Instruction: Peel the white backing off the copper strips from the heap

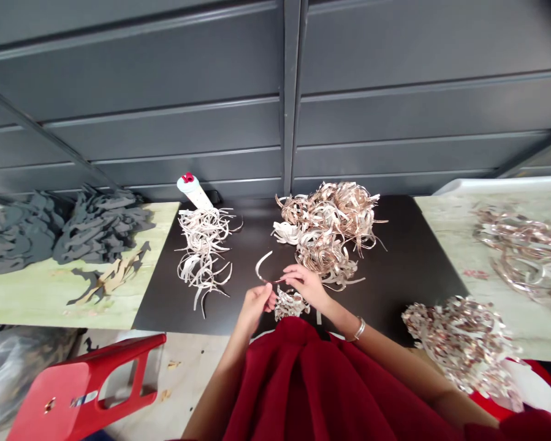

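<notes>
One curved strip [259, 267] is in work above the dark tabletop [250, 236], pinched by both hands: the left hand [257, 300] has thumb and fingers closed near its middle, the right hand [307, 286] grips one end, and the pale other end curves free. Left of this strip lies a looser pile of pale strips [204, 228]; beyond and to its right sits a bigger tangled heap [333, 223]; just on its near side are shiny scraps [290, 304]. The job looks partway: probably the looser pile is done and the heap is left, though which is finished cannot be confirmed.
</notes>
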Demonstrator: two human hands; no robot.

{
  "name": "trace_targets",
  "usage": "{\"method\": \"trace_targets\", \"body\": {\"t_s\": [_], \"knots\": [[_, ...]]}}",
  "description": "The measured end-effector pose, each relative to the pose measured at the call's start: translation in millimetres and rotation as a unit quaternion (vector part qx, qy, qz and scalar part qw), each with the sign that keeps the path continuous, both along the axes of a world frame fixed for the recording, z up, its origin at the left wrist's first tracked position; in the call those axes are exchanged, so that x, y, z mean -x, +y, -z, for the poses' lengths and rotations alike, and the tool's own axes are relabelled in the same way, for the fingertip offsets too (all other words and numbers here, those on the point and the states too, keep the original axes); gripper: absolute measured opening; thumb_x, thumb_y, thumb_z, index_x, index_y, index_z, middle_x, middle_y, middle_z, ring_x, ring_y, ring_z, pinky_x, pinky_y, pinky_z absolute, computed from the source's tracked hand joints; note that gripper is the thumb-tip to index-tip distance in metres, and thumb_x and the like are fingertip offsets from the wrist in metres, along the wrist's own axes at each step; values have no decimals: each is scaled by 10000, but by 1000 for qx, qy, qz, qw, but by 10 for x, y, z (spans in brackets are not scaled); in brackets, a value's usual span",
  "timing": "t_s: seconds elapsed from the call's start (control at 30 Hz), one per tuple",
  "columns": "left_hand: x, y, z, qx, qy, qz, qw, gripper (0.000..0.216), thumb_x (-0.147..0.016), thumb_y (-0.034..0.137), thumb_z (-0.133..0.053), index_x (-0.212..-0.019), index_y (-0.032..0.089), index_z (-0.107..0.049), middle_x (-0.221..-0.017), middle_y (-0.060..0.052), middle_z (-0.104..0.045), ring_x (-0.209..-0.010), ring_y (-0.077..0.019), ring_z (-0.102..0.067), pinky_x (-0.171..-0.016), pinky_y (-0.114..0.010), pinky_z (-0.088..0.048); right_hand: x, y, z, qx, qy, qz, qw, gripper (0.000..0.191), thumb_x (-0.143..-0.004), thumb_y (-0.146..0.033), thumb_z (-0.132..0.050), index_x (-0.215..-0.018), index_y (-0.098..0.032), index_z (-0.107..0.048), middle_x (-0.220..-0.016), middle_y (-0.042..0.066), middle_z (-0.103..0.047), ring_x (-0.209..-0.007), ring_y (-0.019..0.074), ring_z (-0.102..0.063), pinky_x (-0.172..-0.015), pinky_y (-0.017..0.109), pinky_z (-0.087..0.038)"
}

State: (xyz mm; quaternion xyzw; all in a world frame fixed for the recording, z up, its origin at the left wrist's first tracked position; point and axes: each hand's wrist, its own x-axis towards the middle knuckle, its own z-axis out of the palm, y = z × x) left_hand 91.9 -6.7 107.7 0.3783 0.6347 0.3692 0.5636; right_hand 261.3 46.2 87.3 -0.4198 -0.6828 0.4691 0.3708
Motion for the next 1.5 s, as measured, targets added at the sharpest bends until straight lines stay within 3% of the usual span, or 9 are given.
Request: {"method": "trace_targets", "body": {"t_s": [0.1,0.2,0.4,0.5,0.67,0.9,1.07,1.27,1.5], "knots": [[-154,20,-163,10,-72,-7,997,574,-704,683,-554,-603,119,-571,-493,-4,-519,-417,-82,-473,-420,-197,-374,13,-123,-219,-29,1,-31,999,174,-873,-236,-518,-951,-211,-672,-910,63,-715,-850,186,-669,-828,342,-527],[-201,22,-246,4,-102,-30,994,500,-671,616,-638,-631,123,-569,-517,5,-527,-440,-78,-475,-436,-198,-381,-2,-184,-323,-30,17,-26,999,186,-865,-265,-538,-980,-215,-676,-917,64,-712,-836,190,-666,-812,343,-533],[-124,-54,-329,-37,-73,-65,994,358,-685,477,-701,-664,131,-609,-591,0,-598,-506,-83,-509,-489,-193,-401,-91,-211,-388,35,50,36,997,140,-820,-304,-609,-858,-196,-689,-710,30,-699,-587,156,-636,-559,255,-517],[-83,-97,-399,-71,-17,-18,997,340,-764,447,-647,-637,132,-640,-594,-15,-610,-530,-104,-541,-511,-205,-428,-109,-252,-505,-4,4,22,1000,125,-834,-255,-585,-818,-200,-696,-713,29,-696,-594,149,-617,-572,250,-487],[-106,-134,-528,-168,113,81,976,324,-874,395,-513,-786,147,-701,-696,-49,-662,-600,-139,-617,-577,-232,-486,-97,-318,-695,-93,-55,12,994,189,-889,-232,-512,-855,-196,-695,-747,44,-677,-654,150,-617,-638,255,-485],[-166,-125,-754,-259,194,133,937,292,-884,290,-475,-744,152,-690,-641,-37,-646,-559,-123,-581,-560,-220,-441,-139,-349,-773,-167,-137,-18,976,247,-938,-224,-443,-901,-208,-687,-778,52,-632,-670,139,-582,-641,238,-447],[-195,-132,-856,-251,231,168,925,355,-891,281,-456,-610,155,-633,-561,-12,-594,-513,-109,-523,-532,-213,-382,-148,-322,-880,-225,-200,-68,951,274,-909,-144,-435,-730,-172,-641,-655,26,-567,-580,121,-503,-577,230,-371],[-217,-158,-928,-257,235,181,920,372,-894,262,-448,-567,153,-588,-538,-4,-575,-499,-105,-508,-530,-215,-363,-106,-286,-939,-274,-235,-63,930,270,-826,-86,-475,-581,-164,-557,-583,1,-506,-528,108,-420,-548,247,-300],[-196,-213,-848,-216,178,149,948,338,-901,297,-465,-658,150,-648,-609,-15,-648,-545,-117,-592,-569,-211,-434,-166,-261,-971,-225,-167,-84,956,249,-864,-113,-466,-690,-168,-635,-619,4,-574,-548,99,-487,-550,214,-345]]}}
